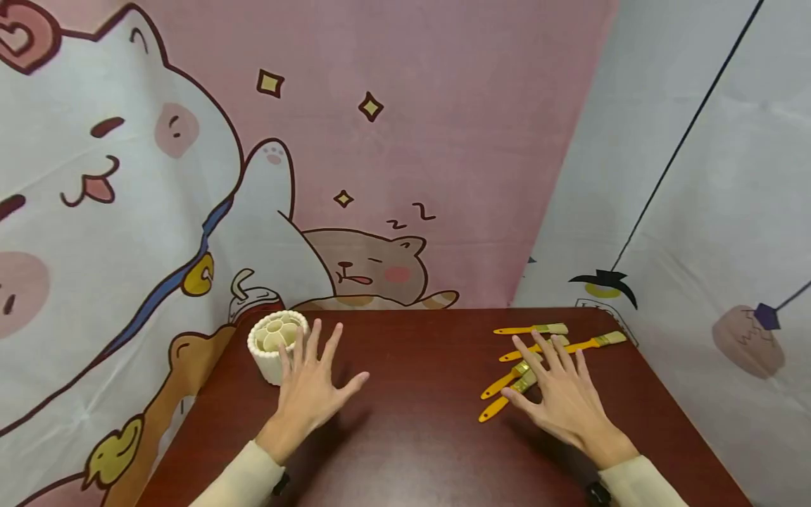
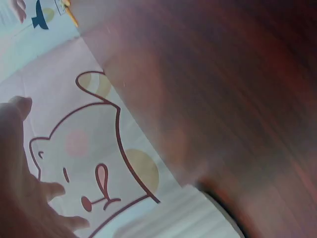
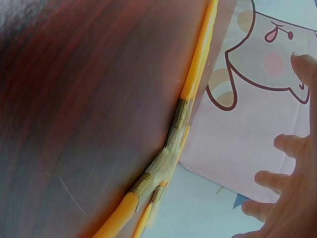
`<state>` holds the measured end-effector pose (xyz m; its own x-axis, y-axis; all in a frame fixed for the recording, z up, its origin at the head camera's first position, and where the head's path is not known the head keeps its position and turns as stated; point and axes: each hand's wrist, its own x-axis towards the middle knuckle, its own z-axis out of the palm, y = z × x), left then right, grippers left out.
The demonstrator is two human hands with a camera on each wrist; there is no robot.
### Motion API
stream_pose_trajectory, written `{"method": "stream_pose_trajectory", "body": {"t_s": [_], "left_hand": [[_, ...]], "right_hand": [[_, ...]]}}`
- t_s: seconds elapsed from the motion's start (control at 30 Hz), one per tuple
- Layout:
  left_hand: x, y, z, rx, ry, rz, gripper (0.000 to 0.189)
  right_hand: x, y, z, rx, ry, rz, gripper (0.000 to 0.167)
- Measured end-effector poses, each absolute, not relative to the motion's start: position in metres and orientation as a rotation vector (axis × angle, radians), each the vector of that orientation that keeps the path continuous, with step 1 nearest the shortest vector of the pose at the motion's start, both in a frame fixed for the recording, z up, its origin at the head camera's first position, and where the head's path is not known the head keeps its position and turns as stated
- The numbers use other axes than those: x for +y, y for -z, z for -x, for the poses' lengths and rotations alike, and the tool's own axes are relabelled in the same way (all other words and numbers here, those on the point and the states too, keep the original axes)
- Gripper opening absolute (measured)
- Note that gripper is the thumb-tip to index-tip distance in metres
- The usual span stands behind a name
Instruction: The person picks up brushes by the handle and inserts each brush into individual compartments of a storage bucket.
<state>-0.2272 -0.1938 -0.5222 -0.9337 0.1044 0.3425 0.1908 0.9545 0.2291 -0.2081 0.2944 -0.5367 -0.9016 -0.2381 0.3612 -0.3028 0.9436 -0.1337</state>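
My left hand, fingers spread, hovers over the table at the left. Just beyond its fingertips stands a cream round pot with a beaded rim and several petal-like compartments; the fingers partly cover it in the head view. Over on the right, my right hand is spread too and holds nothing. Several paintbrushes with yellow handles and pale bristles lie loosely below and beyond it, some partly hidden by its fingers. The right wrist view shows one paintbrush close up, apart from the fingers.
The dark red-brown wooden table has a far edge against a pink cartoon cloth. A pale cloth hangs along the right side. Between the pot and the paintbrushes lies a wide stretch of bare tabletop.
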Motion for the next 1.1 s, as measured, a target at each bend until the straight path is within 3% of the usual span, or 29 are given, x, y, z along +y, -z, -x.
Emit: {"method": "stream_pose_trajectory", "body": {"t_s": [0.67, 1.1], "left_hand": [[-0.272, 0.514, 0.252, -2.714, 0.681, -0.165, 0.120], [-0.290, 0.523, 0.257, -2.659, 0.910, -0.252, 0.121]], "right_hand": [[0.312, 0.517, 0.218, -2.770, -0.303, -0.421, 0.087], [0.333, 0.514, 0.222, -2.848, -0.321, -0.412, 0.082]]}}
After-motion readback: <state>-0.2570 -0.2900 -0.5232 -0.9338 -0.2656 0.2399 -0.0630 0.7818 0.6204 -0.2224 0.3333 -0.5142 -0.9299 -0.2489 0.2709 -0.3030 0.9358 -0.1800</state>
